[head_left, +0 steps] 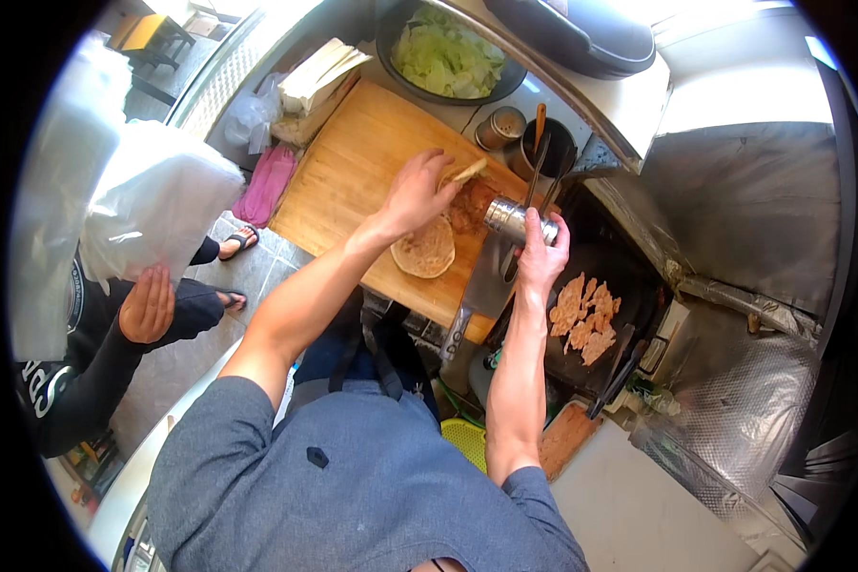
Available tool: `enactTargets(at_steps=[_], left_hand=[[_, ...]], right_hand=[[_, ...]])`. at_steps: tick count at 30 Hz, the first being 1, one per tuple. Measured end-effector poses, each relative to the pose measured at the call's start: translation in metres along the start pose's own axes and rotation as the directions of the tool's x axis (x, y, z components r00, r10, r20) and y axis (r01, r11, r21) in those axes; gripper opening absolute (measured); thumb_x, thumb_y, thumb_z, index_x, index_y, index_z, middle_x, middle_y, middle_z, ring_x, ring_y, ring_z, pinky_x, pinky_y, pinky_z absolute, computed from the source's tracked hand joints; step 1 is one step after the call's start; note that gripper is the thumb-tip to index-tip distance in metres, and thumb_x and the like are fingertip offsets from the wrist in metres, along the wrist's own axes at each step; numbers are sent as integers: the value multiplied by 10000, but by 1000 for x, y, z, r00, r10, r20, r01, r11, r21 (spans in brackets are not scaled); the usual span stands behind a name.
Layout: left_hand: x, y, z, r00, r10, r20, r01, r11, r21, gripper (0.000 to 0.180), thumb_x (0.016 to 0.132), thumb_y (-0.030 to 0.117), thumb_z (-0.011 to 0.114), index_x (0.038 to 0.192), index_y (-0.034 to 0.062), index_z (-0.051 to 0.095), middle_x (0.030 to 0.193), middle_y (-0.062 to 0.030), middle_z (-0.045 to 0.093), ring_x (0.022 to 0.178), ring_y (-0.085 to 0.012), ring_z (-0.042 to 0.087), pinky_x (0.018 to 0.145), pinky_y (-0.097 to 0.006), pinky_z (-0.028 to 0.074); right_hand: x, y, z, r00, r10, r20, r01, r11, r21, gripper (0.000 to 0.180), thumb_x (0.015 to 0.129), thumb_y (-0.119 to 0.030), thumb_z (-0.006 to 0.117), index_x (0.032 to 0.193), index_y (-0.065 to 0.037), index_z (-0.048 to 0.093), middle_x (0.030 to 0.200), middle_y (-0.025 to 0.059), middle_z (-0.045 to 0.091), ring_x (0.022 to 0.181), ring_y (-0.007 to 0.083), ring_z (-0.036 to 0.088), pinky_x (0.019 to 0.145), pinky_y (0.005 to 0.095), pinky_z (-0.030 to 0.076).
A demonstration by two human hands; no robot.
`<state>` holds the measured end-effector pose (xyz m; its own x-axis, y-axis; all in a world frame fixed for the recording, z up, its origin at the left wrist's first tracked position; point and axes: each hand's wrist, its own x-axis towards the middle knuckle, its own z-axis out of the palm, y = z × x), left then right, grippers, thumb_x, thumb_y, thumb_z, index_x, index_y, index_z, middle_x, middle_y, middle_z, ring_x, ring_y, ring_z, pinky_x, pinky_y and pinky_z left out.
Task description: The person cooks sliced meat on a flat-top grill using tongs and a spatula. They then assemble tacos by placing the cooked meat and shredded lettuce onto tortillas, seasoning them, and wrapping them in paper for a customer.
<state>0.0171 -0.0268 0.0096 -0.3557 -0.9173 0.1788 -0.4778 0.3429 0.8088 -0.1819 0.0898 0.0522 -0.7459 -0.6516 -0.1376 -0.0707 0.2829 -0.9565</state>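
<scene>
One silver shaker (505, 217) on my feed tilts in the right hand's (543, 246) grip toward the flatbread (423, 252) on the board (348, 157), while the left hand (416, 195) pinches a bread flap (470, 172) up, I judge, to bare filling (471, 208).

The silver canister (508, 219) tilts sideways — the round, browned flatbread (423, 252) lies nearby.

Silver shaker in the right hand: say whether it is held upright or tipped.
Tipped: the shaker lies sideways in the right hand, its long side facing the camera.
</scene>
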Motion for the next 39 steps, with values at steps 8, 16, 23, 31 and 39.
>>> enactTargets(at_steps=[8, 16, 23, 31, 39], left_hand=[[-10, 120, -5, 955, 287, 69, -250, 909, -333, 822, 807, 247, 864, 1502, 22, 487, 1329, -225, 573, 1265, -410, 585, 1068, -456, 497], [171, 248, 7, 843, 517, 146, -534, 838, 111, 655, 860, 246, 806, 1416, 14, 548, 1299, -238, 583, 1195, -422, 615, 1001, -465, 542], [212, 259, 46, 841, 523, 139, -541, 822, 177, 639, 863, 284, 814, 1398, 33, 571, 1407, -252, 566, 1333, -433, 527, 1123, -510, 439], [67, 127, -44, 903, 416, -104, -422, 906, -35, 452, 899, 222, 770, 1289, 17, 668, 1312, -216, 647, 1240, -403, 613, 1076, -485, 488], [-52, 46, -66, 994, 65, 88, -59, 996, -72, 372, 947, 223, 726, 1256, 24, 671, 1283, -196, 661, 1215, -398, 620, 1042, -465, 508]], right_hand=[[-19, -19, -8, 691, 234, 684, -701, 448, 554, 691, 1055, -679, 415, 1345, -91, 634, 1269, 76, 712, 1129, 237, 696, 934, 424, 593], [-28, 35, -51, 981, -99, 168, 179, 802, -570, 735, 968, -281, 731, 1532, 51, 395, 1445, 320, 528, 1303, 466, 559, 1073, 500, 471], [-3, 57, -7, 988, -83, 131, 149, 732, -665, 644, 909, -167, 696, 1445, 76, 434, 1175, 378, 658, 1072, 549, 647, 918, 575, 522], [-69, -24, -55, 960, -91, 263, 207, 867, -453, 273, 1020, -160, 614, 1214, 22, 672, 949, 242, 731, 842, 388, 732, 754, 446, 565], [80, -101, 91, 800, -291, 525, 592, 239, -769, 357, 976, -295, 588, 961, 47, 689, 868, 299, 731, 874, 488, 723, 800, 567, 579]])
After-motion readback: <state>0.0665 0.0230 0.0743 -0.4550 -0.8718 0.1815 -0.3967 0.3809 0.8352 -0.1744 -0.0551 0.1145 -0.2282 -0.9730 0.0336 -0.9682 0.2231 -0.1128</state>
